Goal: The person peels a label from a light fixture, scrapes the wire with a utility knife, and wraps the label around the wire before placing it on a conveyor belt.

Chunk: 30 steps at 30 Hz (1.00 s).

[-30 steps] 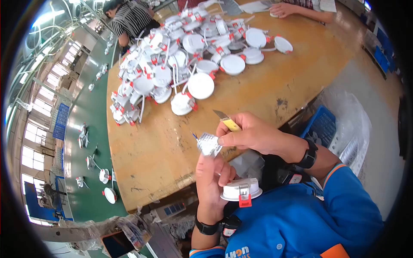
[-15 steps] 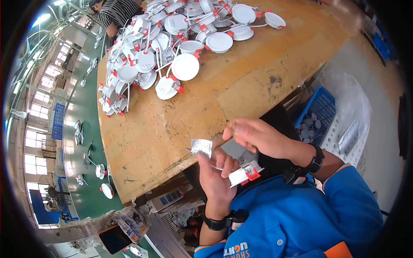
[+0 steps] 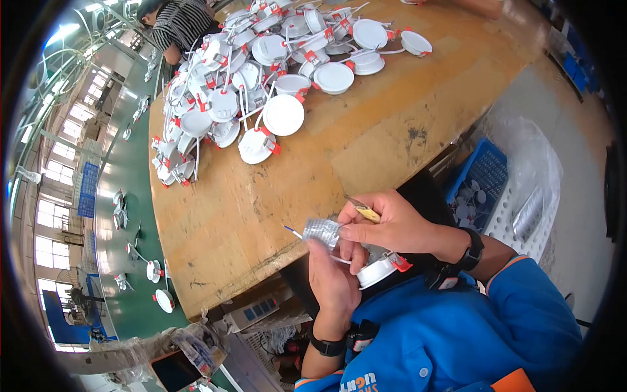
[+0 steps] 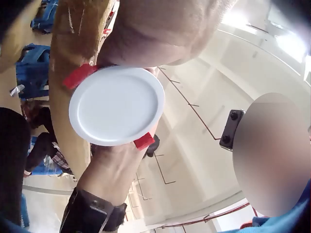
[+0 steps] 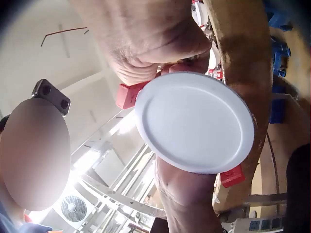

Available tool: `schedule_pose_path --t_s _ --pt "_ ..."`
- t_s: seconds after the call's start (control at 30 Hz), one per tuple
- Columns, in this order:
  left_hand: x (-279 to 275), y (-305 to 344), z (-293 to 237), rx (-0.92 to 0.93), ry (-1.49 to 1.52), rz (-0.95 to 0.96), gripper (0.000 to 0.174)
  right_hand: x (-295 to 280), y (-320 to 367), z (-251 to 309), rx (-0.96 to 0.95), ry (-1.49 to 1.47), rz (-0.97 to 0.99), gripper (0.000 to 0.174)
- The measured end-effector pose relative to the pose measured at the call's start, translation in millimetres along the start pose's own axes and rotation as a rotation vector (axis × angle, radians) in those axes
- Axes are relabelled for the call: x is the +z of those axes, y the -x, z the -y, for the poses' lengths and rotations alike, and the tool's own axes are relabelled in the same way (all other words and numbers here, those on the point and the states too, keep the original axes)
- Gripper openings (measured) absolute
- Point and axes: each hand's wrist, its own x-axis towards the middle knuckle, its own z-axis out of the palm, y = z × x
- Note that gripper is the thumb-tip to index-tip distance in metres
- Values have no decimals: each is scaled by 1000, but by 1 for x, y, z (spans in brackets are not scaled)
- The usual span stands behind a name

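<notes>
My left hand [image 3: 333,281] grips the white cable [image 3: 341,260] of a round downlight [image 3: 375,272], which hangs beside the fingers. A silver printed label [image 3: 321,230] stands at the left thumb tip, with blue-tipped wire [image 3: 291,230] sticking out past it. My right hand [image 3: 398,225] holds a yellow utility knife [image 3: 364,210], blade pointing away, while its thumb touches the label's edge. In the left wrist view the downlight's white face [image 4: 116,107] shows with red clips [image 4: 144,141]. The right wrist view shows that face [image 5: 194,121] too, hiding part of the hands.
Many white downlights [image 3: 284,115] with red clips are piled on the wooden table [image 3: 313,176]. A green conveyor [image 3: 124,261] with scattered lights runs along the left. Blue crates [image 3: 483,166] stand below the table at right. Another person [image 3: 179,29] is at the far left.
The right hand drew back from the label at half a second ago and is now at its edge again, knife still in hand. The downlight has swung and tilted beside the left hand.
</notes>
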Motion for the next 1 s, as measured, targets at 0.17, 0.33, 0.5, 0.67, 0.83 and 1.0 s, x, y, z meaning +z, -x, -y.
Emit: schedule_pose_path --t_s 0.17,0.33,0.5,0.67,0.83,1.0 --pt "2 -6 0 -10 81 92 41 -8 -7 2 -33 4 -35 15" --pt "10 -5 -7 46 82 23 30 -12 -10 4 -84 174 -206 10" --pt "12 -19 -26 266 -128 136 25 -8 -11 25 -180 98 -221 8" --pt "19 -38 -58 675 -493 47 11 -3 -20 60 -445 369 -231 7" --pt "-8 -71 -57 1165 -1140 -66 14 -10 -44 51 -400 456 -380 12" --pt "-32 -68 -33 1305 -1367 -174 19 -15 -28 13 -66 142 -322 19"
